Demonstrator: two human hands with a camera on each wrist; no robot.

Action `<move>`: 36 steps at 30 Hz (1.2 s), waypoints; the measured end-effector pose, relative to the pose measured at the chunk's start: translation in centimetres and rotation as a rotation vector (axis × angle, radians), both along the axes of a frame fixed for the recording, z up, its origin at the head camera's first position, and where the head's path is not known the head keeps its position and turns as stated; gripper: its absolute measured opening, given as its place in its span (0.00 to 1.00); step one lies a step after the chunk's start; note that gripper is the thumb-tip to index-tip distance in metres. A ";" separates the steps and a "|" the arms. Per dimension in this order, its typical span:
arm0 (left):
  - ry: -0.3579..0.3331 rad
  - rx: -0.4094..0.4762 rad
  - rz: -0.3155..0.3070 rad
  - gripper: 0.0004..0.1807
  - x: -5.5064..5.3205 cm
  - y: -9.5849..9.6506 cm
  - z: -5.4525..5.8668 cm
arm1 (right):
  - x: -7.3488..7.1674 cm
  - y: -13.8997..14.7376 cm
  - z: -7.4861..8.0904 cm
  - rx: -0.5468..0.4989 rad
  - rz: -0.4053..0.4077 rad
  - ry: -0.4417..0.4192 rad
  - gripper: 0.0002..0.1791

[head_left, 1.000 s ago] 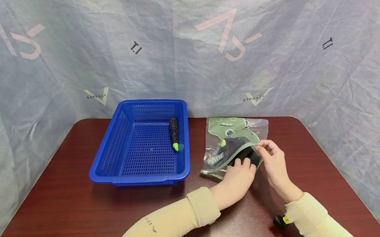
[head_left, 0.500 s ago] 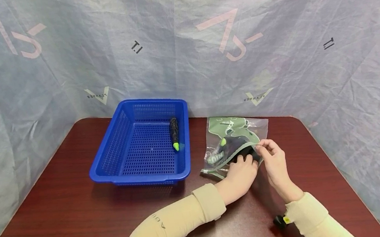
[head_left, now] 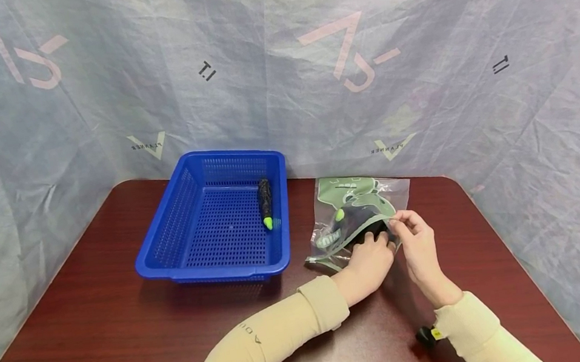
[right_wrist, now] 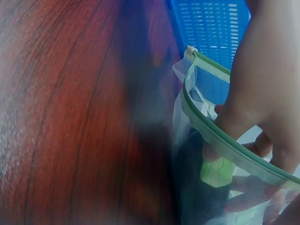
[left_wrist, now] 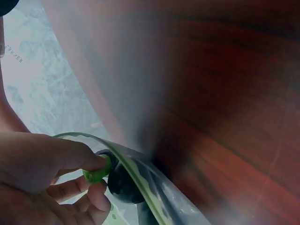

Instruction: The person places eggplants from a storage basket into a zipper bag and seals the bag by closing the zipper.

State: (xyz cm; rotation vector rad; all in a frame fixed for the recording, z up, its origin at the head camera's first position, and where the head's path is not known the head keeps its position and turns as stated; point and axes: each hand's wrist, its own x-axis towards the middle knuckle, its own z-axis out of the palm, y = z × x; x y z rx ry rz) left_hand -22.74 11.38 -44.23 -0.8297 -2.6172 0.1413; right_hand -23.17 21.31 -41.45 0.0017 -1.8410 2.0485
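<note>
A clear zip bag (head_left: 400,189) with a green cartoon print lies at the table's right back, mouth toward me. My left hand (head_left: 368,265) reaches into that mouth. In the left wrist view, its thumb and fingers pinch the bright green end (left_wrist: 96,175) of a glossy black item. The right wrist view shows this green end (right_wrist: 217,172) through the plastic. Another green tip (head_left: 340,215) shows inside, against a dark shape. With thumb and finger, my right hand (head_left: 419,249) holds the bag's opening at its right corner.
Left of the bag stands a blue perforated basket (head_left: 169,269). Inside it, along the right wall, lies a dark speckled stick-like item (head_left: 265,199) with a green tip. A small black object (head_left: 426,336) with a yellow label is by the right cuff. Grey cloth (head_left: 266,86) hangs behind the table.
My left hand and sleeve have shifted slightly right and farther into the bag. The right hand keeps its hold on the bag's edge, nearly still.
</note>
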 end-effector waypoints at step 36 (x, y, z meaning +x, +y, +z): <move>-0.078 -0.015 -0.120 0.13 3.4 -5.8 4.1 | 0.2 0.0 -0.1 0.048 -0.005 -0.008 0.02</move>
